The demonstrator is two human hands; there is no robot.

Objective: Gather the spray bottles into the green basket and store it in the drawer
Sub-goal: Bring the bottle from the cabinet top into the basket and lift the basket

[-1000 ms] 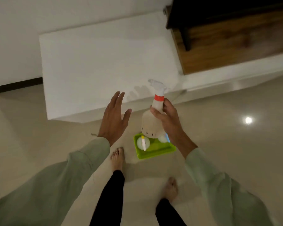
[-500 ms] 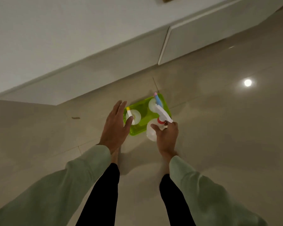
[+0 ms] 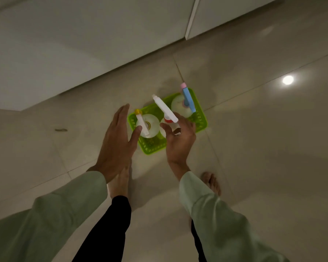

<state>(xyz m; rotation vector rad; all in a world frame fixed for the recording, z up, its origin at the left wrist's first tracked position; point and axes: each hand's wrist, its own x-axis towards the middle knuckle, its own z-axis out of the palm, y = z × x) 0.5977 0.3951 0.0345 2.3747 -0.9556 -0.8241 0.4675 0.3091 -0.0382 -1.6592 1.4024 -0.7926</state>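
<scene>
On the floor, green basket holding three spray bottles, upright.

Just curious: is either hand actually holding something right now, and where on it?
Neither grips anything. The right hand is open beside the red-collared bottle; left hand is flat and empty.

Right hand covers the body of the red-collared spray bottle and the near right stretch of the green basket; contact with the bottle can't be made out. Left hand hides the basket's near left corner. White cabinet cut off at the far edge.
</scene>
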